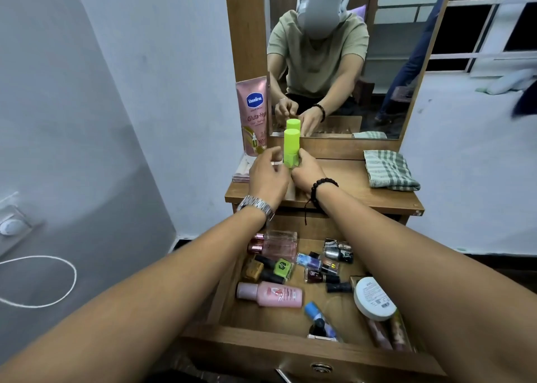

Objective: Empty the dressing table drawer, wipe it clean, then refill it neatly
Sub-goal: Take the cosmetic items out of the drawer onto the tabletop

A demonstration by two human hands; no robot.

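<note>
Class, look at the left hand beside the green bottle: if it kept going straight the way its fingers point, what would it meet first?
Probably the pink Vaseline tube standing against the mirror frame. The left hand points up and away beside the green bottle; depth is uncertain.

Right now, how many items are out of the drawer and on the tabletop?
4: green bottle held upright by both hands at the mirror's base, pink Vaseline tube standing far left, flat pink case below it, folded checked cloth right. Hands may hide more.

Bottle-crowded drawer (229, 298); bare tabletop (343, 179) middle.
</note>
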